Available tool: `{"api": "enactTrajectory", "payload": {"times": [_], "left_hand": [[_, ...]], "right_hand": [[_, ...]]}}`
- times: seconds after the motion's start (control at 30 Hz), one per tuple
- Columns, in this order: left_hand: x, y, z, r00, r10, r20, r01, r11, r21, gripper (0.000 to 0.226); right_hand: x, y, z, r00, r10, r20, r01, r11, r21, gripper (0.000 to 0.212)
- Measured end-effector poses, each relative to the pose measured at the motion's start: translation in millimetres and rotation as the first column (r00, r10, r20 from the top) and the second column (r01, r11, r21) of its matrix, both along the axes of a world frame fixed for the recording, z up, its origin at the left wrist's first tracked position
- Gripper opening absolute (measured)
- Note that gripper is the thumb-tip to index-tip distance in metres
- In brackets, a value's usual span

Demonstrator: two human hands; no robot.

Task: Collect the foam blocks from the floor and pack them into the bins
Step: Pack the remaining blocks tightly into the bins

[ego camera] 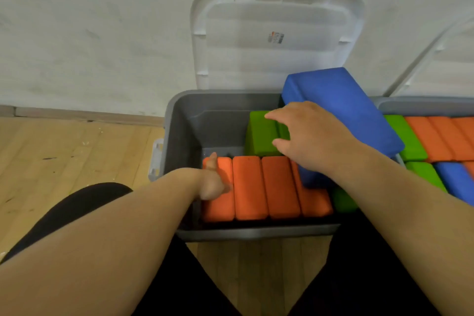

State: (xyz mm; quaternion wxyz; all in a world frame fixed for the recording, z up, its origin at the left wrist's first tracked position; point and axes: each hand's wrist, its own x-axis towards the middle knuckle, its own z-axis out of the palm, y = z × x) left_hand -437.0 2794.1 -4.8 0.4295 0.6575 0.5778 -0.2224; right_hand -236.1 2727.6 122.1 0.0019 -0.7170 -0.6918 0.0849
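The right hand (305,136) lies spread, fingers wide, on the upright green block (261,133) inside the grey bin (179,136), gripping nothing. The left hand (214,179) rests against the leftmost block of the orange row (266,187) along the bin's near wall; its fingers are hidden, so its grip cannot be told. A blue block (341,102) leans tilted over the bin's right rim, behind the right hand. The clear lid (277,33) stands against the wall behind the bin. A second bin (423,104), to the right of the grey bin, holds orange, green and blue blocks.
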Motion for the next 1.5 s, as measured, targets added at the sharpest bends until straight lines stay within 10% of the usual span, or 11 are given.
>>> {"api": "enactTrajectory", "payload": {"times": [0.17, 0.43, 0.63, 0.87, 1.0, 1.13, 1.27, 1.5], "left_hand": [[5.3, 4.7, 29.6, 0.995, -0.081, -0.062, 0.093, 0.973, 0.212, 0.105], [74.2, -24.4, 50.2, 0.870, -0.172, 0.463, 0.024, 0.951, 0.307, 0.125], [112.1, -54.0, 44.4, 0.822, -0.142, 0.551, 0.031, 0.978, 0.205, 0.118], [100.6, -37.2, 84.7, 0.441, 0.118, 0.890, -0.377, 0.924, 0.065, 0.109], [79.9, -24.8, 100.0, 0.456, 0.177, 0.872, -0.646, 0.739, 0.188, 0.087], [60.3, -6.0, 103.6, 0.495, 0.220, 0.840, -0.768, 0.563, 0.305, 0.085], [50.5, -5.3, 109.4, 0.664, 0.163, 0.730, -0.678, 0.542, 0.496, 0.081], [60.0, -25.8, 120.7, 0.927, -0.046, 0.372, -0.275, 0.592, 0.758, 0.056]], "right_hand": [[20.1, -5.7, 2.2, 0.996, -0.038, -0.087, 0.045, 0.996, 0.076, 0.052], [74.8, -12.4, -11.9, 0.882, -0.472, 0.015, 0.468, 0.870, -0.155, 0.088], [85.7, -16.1, -14.3, 0.868, -0.496, -0.028, 0.490, 0.865, -0.110, 0.098], [70.1, -5.5, -17.3, 0.553, -0.378, -0.743, 0.583, 0.812, 0.021, 0.066], [48.4, 2.3, -33.4, 0.524, -0.225, -0.822, 0.402, 0.916, 0.005, 0.069], [63.2, 8.5, -52.0, 0.907, -0.243, -0.343, 0.268, 0.963, 0.027, 0.079], [73.1, 8.4, -82.0, 0.931, -0.364, -0.004, 0.348, 0.892, -0.289, 0.102], [73.6, 13.2, -84.2, 0.939, -0.343, -0.003, 0.328, 0.900, -0.285, 0.103]]}}
